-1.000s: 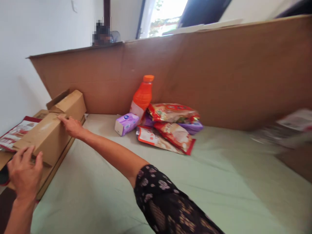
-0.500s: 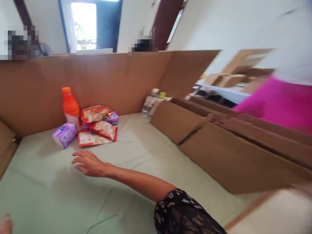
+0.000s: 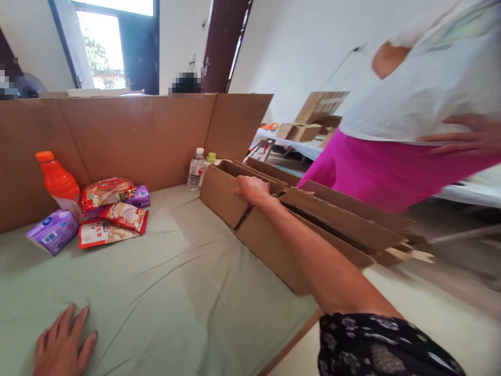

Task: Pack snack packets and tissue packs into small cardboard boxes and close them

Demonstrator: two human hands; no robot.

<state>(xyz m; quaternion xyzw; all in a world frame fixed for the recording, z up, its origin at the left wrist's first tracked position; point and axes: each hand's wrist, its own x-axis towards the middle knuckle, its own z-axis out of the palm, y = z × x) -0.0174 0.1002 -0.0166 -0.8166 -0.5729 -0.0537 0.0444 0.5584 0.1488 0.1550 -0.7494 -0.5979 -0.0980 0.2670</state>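
Note:
My left hand (image 3: 64,342) lies flat on the green cloth (image 3: 168,292) at the lower left, fingers spread and holding nothing. Stretched out to the right, my right hand (image 3: 253,190) is closed over the top edge of a long cardboard box (image 3: 223,193); some of its fingers are hidden by the cardboard. Left of the boxes stand several goods: an orange bottle (image 3: 58,177), a purple tissue pack (image 3: 55,230) and another purple pack (image 3: 140,196). Red food packets (image 3: 107,192) are piled between them, with a red-and-white pouch (image 3: 99,233) in front.
A clear water bottle (image 3: 195,169) and a green-capped container (image 3: 211,157) stand by the box's far end. A tall cardboard panel (image 3: 148,141) closes off the back. Beyond the boxes stands a person in pink trousers (image 3: 364,167). Cardboard boxes (image 3: 301,131) rest on a table behind.
My right hand has moved from above the cloth near the packets, rightwards to the cardboard box's edge. The view has turned right, and my left hand has come further into sight.

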